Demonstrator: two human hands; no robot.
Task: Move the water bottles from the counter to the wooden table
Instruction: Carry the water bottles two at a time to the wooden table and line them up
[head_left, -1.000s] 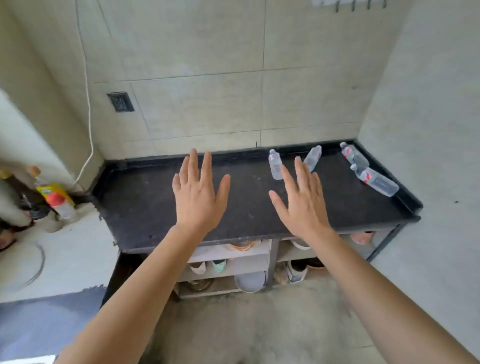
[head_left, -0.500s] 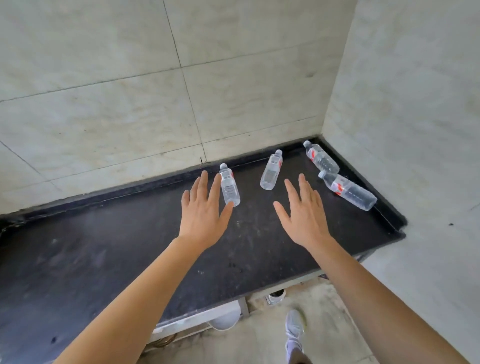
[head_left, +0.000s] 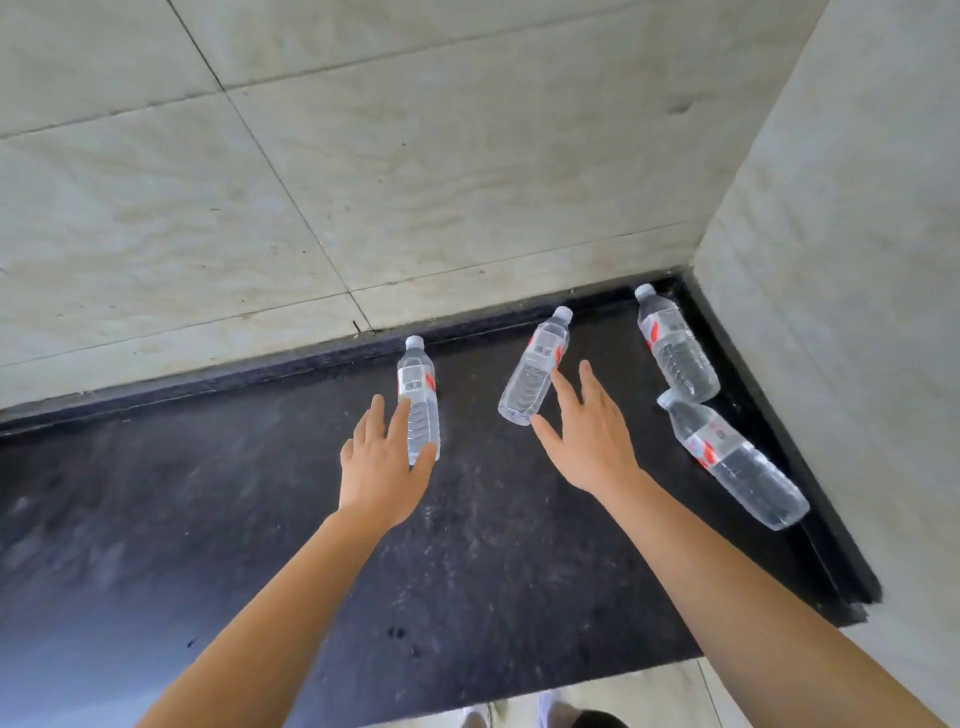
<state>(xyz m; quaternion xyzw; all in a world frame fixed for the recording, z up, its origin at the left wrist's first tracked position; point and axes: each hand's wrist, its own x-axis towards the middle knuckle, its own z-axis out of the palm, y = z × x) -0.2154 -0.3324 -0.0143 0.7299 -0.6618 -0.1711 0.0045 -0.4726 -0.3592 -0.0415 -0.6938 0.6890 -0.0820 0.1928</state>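
Hovering over the counter (head_left: 208, 519) with left hand (head_left: 382, 470) and right hand (head_left: 589, 447) spread wide, holding nothing. Finding the first bottle (head_left: 420, 395) right at the left fingertips (head_left: 376, 415), the second bottle (head_left: 535, 374) just beside the right fingers (head_left: 566, 397). Risking a bump sending round bottles rolling away.

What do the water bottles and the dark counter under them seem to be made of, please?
The water bottles look like thin clear plastic: see-through, ribbed walls, whitish caps, glossy red-and-white labels. The counter looks like dark stone or a stone-like composite, with pale speckles and a dull sheen; which of the two cannot be told.
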